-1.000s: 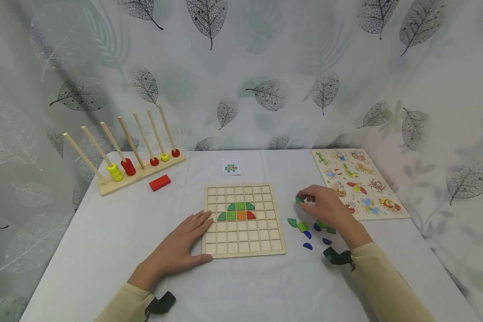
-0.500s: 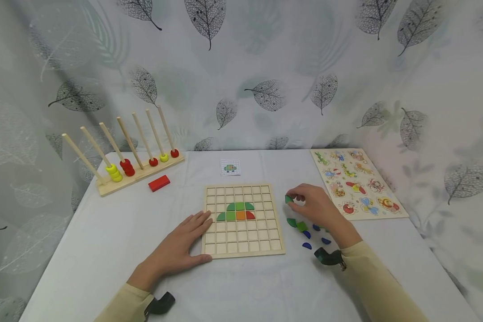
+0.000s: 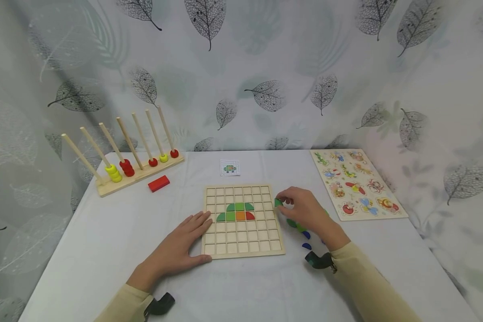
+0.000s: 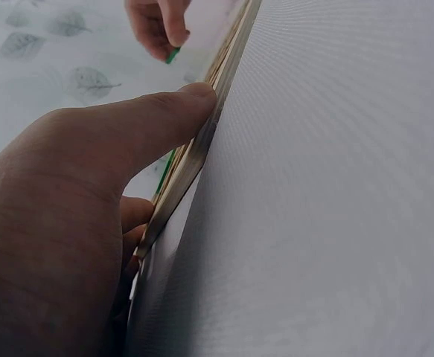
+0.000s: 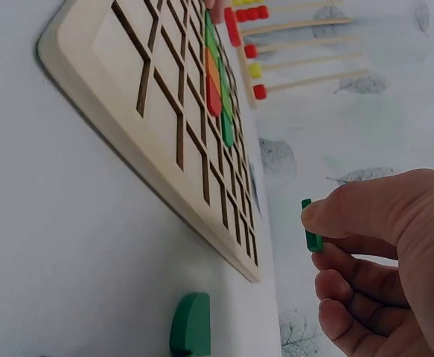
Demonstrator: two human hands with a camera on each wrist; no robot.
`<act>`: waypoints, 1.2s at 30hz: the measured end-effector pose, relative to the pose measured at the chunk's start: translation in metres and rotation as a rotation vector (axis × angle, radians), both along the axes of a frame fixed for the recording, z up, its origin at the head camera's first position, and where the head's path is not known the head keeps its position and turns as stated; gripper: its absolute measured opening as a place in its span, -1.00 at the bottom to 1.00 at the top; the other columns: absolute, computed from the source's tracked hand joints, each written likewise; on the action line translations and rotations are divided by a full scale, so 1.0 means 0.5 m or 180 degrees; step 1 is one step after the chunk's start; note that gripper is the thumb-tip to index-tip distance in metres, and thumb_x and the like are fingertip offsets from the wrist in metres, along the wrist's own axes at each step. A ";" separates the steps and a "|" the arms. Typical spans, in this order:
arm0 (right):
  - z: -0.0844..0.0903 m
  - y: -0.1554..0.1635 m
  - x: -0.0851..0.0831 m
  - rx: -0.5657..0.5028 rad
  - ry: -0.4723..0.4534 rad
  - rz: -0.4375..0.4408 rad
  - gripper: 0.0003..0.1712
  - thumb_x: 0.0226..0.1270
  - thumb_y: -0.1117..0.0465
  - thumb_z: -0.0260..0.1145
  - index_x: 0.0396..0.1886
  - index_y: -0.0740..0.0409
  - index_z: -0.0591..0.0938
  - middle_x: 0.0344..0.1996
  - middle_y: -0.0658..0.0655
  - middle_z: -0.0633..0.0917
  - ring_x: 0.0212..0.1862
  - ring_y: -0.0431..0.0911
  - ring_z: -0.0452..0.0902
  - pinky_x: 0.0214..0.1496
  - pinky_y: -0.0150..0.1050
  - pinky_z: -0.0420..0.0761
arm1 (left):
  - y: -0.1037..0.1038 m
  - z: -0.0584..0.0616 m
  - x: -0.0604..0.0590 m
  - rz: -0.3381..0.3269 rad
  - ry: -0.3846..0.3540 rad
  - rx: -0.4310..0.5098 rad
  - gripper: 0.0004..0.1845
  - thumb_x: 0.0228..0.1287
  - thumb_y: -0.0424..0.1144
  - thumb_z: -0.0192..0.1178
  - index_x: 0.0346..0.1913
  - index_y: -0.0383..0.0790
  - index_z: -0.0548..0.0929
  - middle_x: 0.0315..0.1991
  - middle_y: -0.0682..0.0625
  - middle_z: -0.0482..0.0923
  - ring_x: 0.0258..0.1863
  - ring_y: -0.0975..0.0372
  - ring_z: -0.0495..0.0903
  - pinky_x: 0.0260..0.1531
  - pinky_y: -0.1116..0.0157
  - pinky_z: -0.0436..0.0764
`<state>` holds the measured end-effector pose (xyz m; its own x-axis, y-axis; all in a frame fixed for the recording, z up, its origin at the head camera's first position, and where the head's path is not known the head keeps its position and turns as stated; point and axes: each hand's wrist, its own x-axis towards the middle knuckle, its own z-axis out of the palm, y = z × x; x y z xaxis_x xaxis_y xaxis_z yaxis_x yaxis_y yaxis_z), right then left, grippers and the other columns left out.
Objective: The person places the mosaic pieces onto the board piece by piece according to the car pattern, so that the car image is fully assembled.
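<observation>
My left hand (image 3: 179, 247) rests on the left side of a wooden grid board (image 3: 243, 246), fingers stretched along it and thumb at the near corner. The left wrist view shows that thumb (image 4: 164, 123) against the board's edge. Set into the board's cells are several green, orange and red tiles (image 3: 240, 215). Beside the board's right edge, my right hand (image 3: 303, 212) pinches a green quarter-circle tile (image 5: 313, 232) between thumb and fingers, raised above the table. Loose green tiles (image 3: 291, 223) and blue half-circle tiles (image 3: 307, 246) lie below this hand, which partly hides them.
A small pattern card (image 3: 230, 167) lies behind the board. At back left stands a wooden peg rack (image 3: 145, 172) with red and yellow beads, a red block (image 3: 158, 184) before it. On the right lies a picture puzzle board (image 3: 358, 185). A leaf-patterned curtain (image 3: 241, 67) backs the table.
My right hand has moved left with the green quarter-circle tile, from above the loose tiles to the board's right edge. The left hand stays in place.
</observation>
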<state>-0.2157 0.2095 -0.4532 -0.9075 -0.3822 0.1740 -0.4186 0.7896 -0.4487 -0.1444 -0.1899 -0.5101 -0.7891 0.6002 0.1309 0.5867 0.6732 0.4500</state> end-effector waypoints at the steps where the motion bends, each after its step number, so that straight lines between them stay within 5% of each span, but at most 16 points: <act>1: -0.001 -0.004 0.000 0.0002 0.0015 0.0013 -0.71 0.30 0.28 0.63 0.00 0.17 0.83 -0.20 -0.02 0.77 -0.18 -0.12 0.61 -0.11 -0.14 0.71 | 0.000 0.000 0.000 -0.0006 0.0003 0.0010 0.04 0.35 0.39 0.34 0.69 -0.19 0.34 0.73 0.00 0.14 0.71 0.05 0.06 0.65 -0.04 0.16; 36: -0.024 -0.101 0.012 0.0119 -0.0349 0.0090 -0.74 0.32 0.24 0.63 -0.02 0.13 0.84 -0.21 -0.03 0.75 -0.18 -0.15 0.62 -0.08 -0.17 0.71 | -0.002 -0.009 -0.003 -0.0012 0.0021 0.0030 0.05 0.36 0.40 0.32 0.70 -0.18 0.32 0.74 0.02 0.12 0.72 0.07 0.05 0.66 -0.03 0.14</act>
